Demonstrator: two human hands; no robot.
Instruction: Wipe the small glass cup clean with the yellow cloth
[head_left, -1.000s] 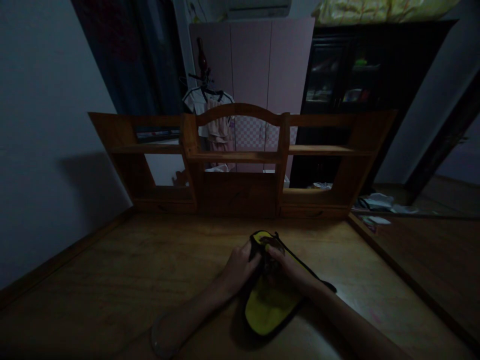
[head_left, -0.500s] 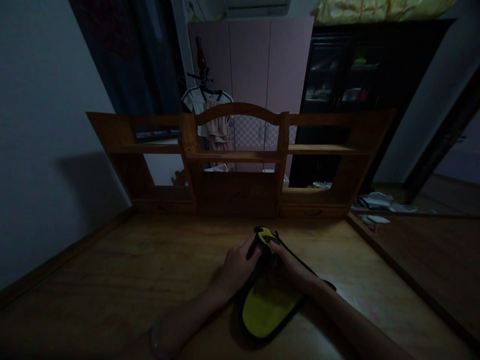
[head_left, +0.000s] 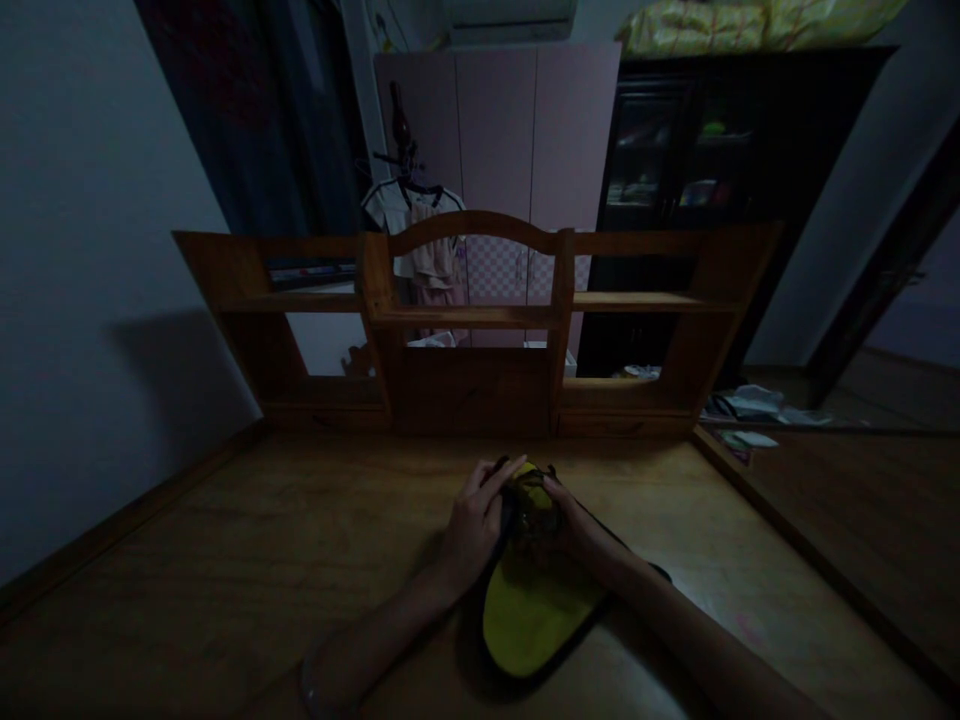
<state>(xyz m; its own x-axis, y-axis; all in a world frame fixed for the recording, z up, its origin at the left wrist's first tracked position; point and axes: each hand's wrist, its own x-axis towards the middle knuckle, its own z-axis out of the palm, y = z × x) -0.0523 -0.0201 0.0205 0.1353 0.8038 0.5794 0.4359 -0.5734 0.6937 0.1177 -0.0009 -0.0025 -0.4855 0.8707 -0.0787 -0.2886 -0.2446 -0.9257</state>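
A yellow case-like thing with black edging lies on the wooden tabletop, its broad rounded end towards me and its narrow end away. I cannot make out its exact kind. My left hand grips the left side of the narrow end, with a finger stretched across towards the tip. On the other side, my right hand holds the narrow end with the thumb near the top. Small dark folds or straps show between the hands, too dim to tell apart. A black edge or strap runs out beneath my right forearm.
A wooden shelf unit stands along the back of the tabletop. The table has a raised wooden edge on the right. A wall is close on the left. Papers and bags lie beyond the right edge.
My left fingers have shifted up and over the narrow end, one now reaching towards its tip. The right thumb has moved slightly. The yellow thing stays in nearly the same place.
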